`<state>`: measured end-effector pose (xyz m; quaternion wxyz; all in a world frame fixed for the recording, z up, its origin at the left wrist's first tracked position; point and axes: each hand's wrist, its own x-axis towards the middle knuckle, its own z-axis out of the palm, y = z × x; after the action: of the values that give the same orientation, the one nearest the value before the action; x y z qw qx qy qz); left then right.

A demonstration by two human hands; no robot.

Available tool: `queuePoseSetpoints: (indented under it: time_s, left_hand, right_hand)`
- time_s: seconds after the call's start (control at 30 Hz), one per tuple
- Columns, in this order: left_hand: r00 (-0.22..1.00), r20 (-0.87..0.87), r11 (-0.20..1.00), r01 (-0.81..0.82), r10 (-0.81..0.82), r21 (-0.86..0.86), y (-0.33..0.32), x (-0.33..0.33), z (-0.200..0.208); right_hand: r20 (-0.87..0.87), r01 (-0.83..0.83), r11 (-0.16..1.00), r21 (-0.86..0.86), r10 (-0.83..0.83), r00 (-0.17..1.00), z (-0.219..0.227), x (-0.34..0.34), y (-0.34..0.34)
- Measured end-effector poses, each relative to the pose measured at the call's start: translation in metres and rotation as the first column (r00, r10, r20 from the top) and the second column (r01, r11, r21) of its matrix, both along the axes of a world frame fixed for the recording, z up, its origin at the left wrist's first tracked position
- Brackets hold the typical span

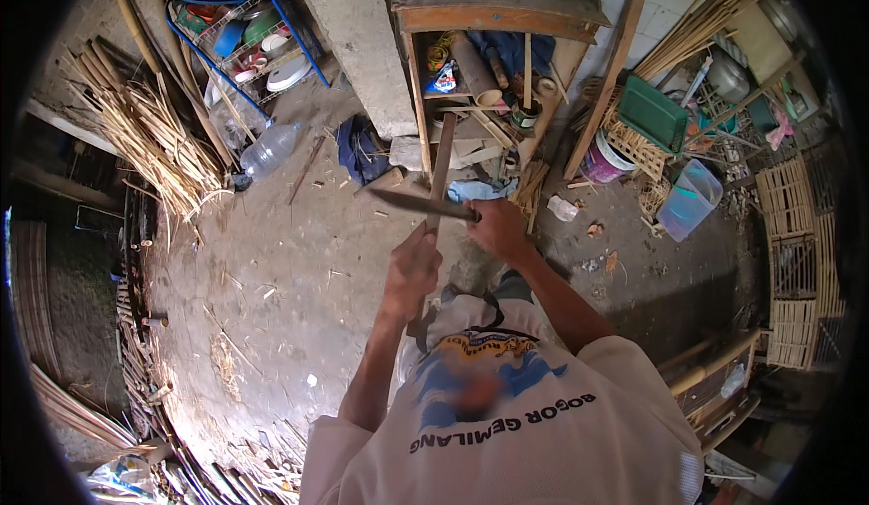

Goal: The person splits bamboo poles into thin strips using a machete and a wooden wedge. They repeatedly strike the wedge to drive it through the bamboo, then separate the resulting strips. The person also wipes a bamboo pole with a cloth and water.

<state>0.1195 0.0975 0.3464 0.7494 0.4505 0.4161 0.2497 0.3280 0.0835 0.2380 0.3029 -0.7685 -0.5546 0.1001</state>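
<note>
In front of my body, my left hand is closed around a long flat strip of wood or bamboo. The strip points away from me, toward the wooden cabinet. My right hand grips the handle of a large knife. Its dark blade points left and crosses the strip just above my left fist. Whether the edge touches the strip or cuts into it, I cannot tell.
A wooden cabinet full of tools stands ahead. Bundled bamboo sticks and a large plastic bottle are at the left. To the right are a green basin, a clear bin and a bamboo bench. Shavings litter the floor.
</note>
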Motion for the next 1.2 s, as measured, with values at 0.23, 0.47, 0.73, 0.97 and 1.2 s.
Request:
queuePoseSetpoints:
  time_s: [0.23,0.47,0.73,0.97,1.2]
  left_hand:
    - [0.996,0.011,0.993,0.086,-0.086,-0.077,-0.018,-0.024,0.009]
    - [0.997,-0.077,0.998,-0.008,0.012,0.062,-0.009,-0.014,-0.024]
    - [1.0,0.004,0.997,0.012,-0.012,-0.072,-0.014,-0.024,-0.009]
    - [1.0,0.029,0.985,0.007,-0.001,-0.174,-0.02,-0.035,-0.021]
    - [0.997,-0.038,0.997,0.069,-0.07,-0.028,-0.029,-0.04,-0.025]
  right_hand:
    - [0.091,0.211,0.968,-0.135,-0.2,0.976,-0.014,0.1,0.028]
    - [-0.04,-0.221,0.973,-0.073,0.218,0.975,-0.003,-0.002,-0.016]
    - [-0.021,0.054,0.982,-0.182,-0.059,0.998,-0.006,0.043,0.014]
    - [0.073,-0.106,0.973,-0.204,0.123,0.99,0.003,0.029,0.002]
    - [-0.129,0.297,0.894,-0.335,-0.355,0.926,-0.082,0.113,0.02]
